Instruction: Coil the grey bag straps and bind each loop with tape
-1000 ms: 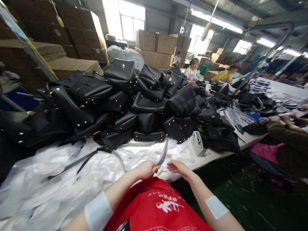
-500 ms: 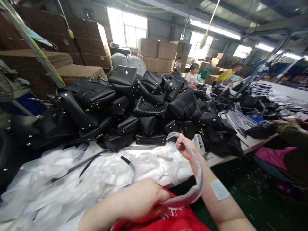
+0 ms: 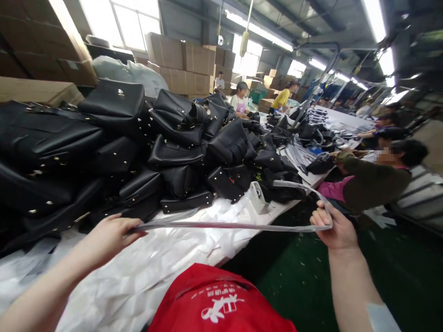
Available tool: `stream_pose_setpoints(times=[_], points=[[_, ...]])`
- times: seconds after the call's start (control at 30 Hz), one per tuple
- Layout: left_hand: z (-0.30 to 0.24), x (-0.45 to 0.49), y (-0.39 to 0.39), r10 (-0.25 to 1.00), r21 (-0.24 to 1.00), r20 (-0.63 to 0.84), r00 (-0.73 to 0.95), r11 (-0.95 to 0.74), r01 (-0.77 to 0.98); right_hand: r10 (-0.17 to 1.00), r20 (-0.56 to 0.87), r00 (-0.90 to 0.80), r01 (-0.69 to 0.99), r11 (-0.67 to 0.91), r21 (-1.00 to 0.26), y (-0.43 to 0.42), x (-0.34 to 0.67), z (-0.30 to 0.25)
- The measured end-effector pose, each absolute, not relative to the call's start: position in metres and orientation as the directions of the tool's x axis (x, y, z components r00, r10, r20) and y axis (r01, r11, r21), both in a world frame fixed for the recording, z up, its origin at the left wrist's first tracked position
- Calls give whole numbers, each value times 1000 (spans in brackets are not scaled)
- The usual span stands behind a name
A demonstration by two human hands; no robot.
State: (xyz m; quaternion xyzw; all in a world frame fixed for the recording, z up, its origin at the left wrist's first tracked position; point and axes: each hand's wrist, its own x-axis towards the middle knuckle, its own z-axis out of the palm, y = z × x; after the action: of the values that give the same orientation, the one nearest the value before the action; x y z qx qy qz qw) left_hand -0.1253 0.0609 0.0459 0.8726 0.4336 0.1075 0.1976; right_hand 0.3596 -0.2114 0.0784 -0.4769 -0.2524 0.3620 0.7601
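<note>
A long, thin bag strap (image 3: 228, 226) in a greyish clear plastic sleeve stretches nearly level across the view, pulled taut above the table edge. My left hand (image 3: 116, 240) pinches its left end between thumb and fingers. Farther right, my right hand (image 3: 334, 226) has its fingers closed round the strap, and a loose end curls up and back to the left over it. Behind the strap, black handbags (image 3: 180, 152) with small metal studs are heaped on the table. White wrapping sheets (image 3: 138, 276) lie crumpled below it.
A white tape-dispenser-like object (image 3: 258, 198) stands at the table edge (image 3: 287, 207). Grey wrapped straps (image 3: 297, 157) lie farther along. A co-worker in a dark green sleeve (image 3: 374, 180) sits at the right. Stacked cartons (image 3: 183, 55) rise at the back. Green floor (image 3: 294, 276) shows at right.
My hands have moved wide apart, the left to the left and the right to the right, drawing the curved strap straight. The view has swung right.
</note>
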Motion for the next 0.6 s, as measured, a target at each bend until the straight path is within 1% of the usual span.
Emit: stream_pose_setpoints(times=[0.1,0.13,0.17,0.2,0.23,0.27,0.3,0.33,0.37,0.4,0.43,0.47,0.5,0.53,0.57,0.6], points=[[59,-124,72,770,270,-63,635,-599,754,683,-4,730,-268,281,-922,-257,389,55],[65,-122,71,775,251,-99,624,-587,770,634,-11,773,-232,266,-936,-272,403,46],[69,-117,68,772,264,-152,617,-570,778,575,-16,818,-179,228,-957,-285,417,36],[73,-111,63,736,320,-234,635,-559,765,504,-23,863,-111,145,-983,-296,431,25],[75,-102,57,675,405,-320,665,-537,740,435,-44,900,-35,-29,-999,-303,442,15],[76,-92,50,598,507,-381,705,-502,700,348,-37,937,45,-224,-974,-306,449,7],[74,-78,42,538,582,-413,735,-466,667,281,-4,960,113,-399,-910,-304,451,-1],[71,-62,33,485,644,-426,763,-430,633,244,52,968,180,-540,-822,-298,444,-6],[66,-44,23,427,701,-437,792,-390,597,252,117,961,252,-611,-751,-289,430,-9],[60,-23,12,343,760,-440,830,-351,548,308,164,937,329,-624,-708,-276,409,-10],[55,-2,0,244,811,-425,872,-324,487,431,178,885,422,-580,-696,-261,383,-10],[49,19,-12,145,853,-404,903,-298,429,595,162,787,473,-415,-777,-244,353,-9],[44,39,-25,61,882,-387,920,-267,389,792,93,603,433,-228,-872,-228,324,-9],[39,56,-36,-10,901,-380,925,-231,367,922,43,385,349,-103,-931,-212,297,-8],[35,71,-45,-79,918,-368,927,-188,348,985,-18,173,287,-68,-956,-198,275,-6],[32,81,-52,-144,931,-354,924,-146,334,996,-90,6,267,-88,-960,-188,258,-5]])
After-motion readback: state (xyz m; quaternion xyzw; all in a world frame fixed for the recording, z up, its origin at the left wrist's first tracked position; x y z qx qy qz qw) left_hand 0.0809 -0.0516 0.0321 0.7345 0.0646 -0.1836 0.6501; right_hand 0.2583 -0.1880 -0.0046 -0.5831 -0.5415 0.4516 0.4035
